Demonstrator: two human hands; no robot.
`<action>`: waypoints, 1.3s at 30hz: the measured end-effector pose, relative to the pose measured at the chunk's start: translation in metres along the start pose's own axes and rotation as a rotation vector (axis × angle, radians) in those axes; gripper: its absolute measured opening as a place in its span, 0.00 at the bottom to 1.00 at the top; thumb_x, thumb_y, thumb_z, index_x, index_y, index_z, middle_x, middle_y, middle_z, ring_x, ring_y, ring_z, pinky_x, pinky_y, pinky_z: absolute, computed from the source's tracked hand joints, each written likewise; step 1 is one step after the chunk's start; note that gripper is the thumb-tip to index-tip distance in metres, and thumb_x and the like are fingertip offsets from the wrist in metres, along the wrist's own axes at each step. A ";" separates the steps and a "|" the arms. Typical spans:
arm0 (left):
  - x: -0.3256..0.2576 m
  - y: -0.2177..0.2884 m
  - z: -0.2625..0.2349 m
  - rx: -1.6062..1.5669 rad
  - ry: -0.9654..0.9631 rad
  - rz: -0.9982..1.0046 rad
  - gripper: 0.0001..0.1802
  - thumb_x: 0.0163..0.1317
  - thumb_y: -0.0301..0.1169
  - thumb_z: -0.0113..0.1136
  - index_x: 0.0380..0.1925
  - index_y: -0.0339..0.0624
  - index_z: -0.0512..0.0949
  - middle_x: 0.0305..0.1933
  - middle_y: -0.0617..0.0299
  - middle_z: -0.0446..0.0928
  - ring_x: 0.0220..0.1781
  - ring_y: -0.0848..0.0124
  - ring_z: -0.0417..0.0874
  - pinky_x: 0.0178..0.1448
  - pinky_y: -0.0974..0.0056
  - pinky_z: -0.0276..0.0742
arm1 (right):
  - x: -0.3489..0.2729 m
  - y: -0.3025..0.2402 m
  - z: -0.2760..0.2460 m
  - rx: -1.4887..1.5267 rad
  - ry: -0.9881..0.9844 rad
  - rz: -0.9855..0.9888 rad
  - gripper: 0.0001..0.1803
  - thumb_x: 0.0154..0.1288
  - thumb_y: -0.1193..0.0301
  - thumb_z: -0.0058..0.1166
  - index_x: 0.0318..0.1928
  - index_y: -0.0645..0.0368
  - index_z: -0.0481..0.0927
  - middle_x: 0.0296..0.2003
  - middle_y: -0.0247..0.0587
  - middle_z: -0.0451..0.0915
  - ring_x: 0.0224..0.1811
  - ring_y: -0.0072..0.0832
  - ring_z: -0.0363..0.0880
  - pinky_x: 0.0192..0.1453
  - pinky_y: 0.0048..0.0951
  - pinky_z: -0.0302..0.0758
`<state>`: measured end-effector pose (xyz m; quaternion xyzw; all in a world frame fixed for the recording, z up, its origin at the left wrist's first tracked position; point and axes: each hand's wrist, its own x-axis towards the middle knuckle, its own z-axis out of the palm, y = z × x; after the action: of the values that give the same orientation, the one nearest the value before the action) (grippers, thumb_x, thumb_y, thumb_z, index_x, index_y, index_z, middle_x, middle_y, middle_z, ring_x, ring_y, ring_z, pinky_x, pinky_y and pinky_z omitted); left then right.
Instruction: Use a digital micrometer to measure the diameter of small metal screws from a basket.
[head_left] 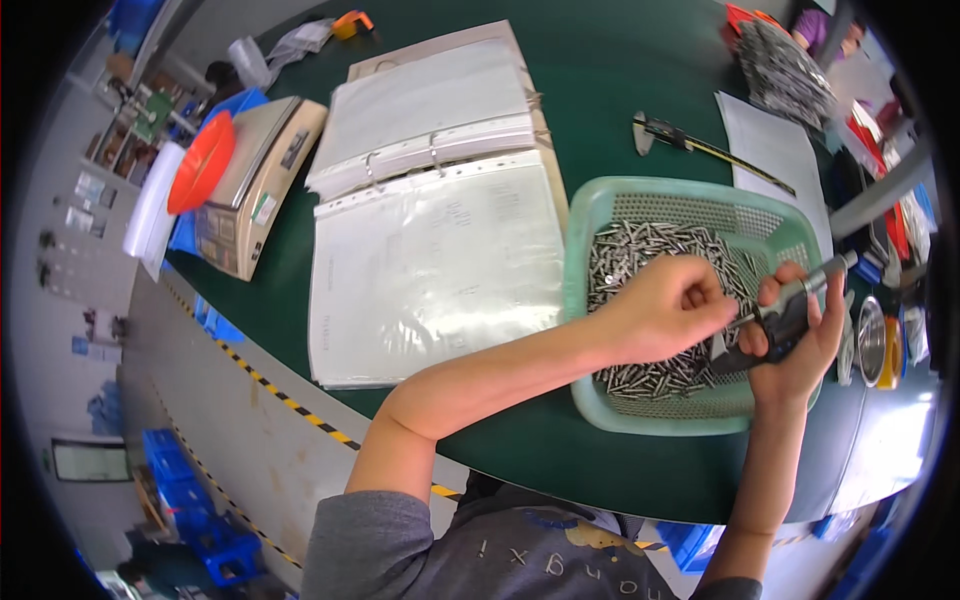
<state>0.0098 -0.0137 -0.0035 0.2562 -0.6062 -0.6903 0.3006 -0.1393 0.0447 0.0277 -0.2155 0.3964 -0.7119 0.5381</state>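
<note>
A pale green plastic basket (580,290) holds a heap of small metal pins (650,378). Above its right side, my right hand (808,350) grips a grey and silver micrometer (790,315), fingers wrapped about its frame and barrel. My left hand (672,312) reaches across over the pins with fingers curled in a pinch. At its fingertips, close to the micrometer's jaws, a small metal pin (741,321) shows in part. Whether the pin touches the jaws is too small to tell.
An open ring binder (440,270) with sleeved pages lies left of the basket. Behind the basket rest a digital caliper (715,155) and white paper (775,150). A scale (255,200) with an orange-red tray (203,162) stands far left. A metal bowl (871,342) sits at right.
</note>
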 end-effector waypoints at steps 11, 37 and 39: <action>-0.001 0.000 -0.001 -0.189 -0.066 -0.023 0.06 0.55 0.28 0.58 0.26 0.36 0.72 0.25 0.68 0.71 0.25 0.84 0.68 0.27 0.77 0.64 | -0.004 -0.003 0.011 -0.079 0.081 0.031 0.28 0.63 0.46 0.34 0.34 0.60 0.71 0.21 0.39 0.71 0.07 0.24 0.57 0.10 0.21 0.57; -0.005 0.009 -0.013 -0.242 -0.117 -0.161 0.08 0.55 0.25 0.58 0.34 0.34 0.75 0.34 0.62 0.75 0.37 0.78 0.75 0.43 0.74 0.72 | 0.000 -0.004 -0.004 0.090 -0.033 0.089 0.36 0.65 0.45 0.23 0.34 0.66 0.73 0.21 0.46 0.75 0.10 0.27 0.66 0.13 0.24 0.65; -0.006 0.010 -0.013 -0.205 -0.101 -0.160 0.09 0.54 0.25 0.58 0.35 0.34 0.75 0.35 0.62 0.76 0.37 0.78 0.75 0.44 0.74 0.72 | 0.001 -0.002 -0.005 0.012 -0.049 0.085 0.36 0.64 0.44 0.24 0.33 0.66 0.74 0.22 0.47 0.75 0.10 0.27 0.66 0.14 0.23 0.65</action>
<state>0.0246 -0.0195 0.0049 0.2365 -0.5244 -0.7825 0.2382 -0.1450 0.0456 0.0263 -0.2127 0.3878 -0.6853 0.5785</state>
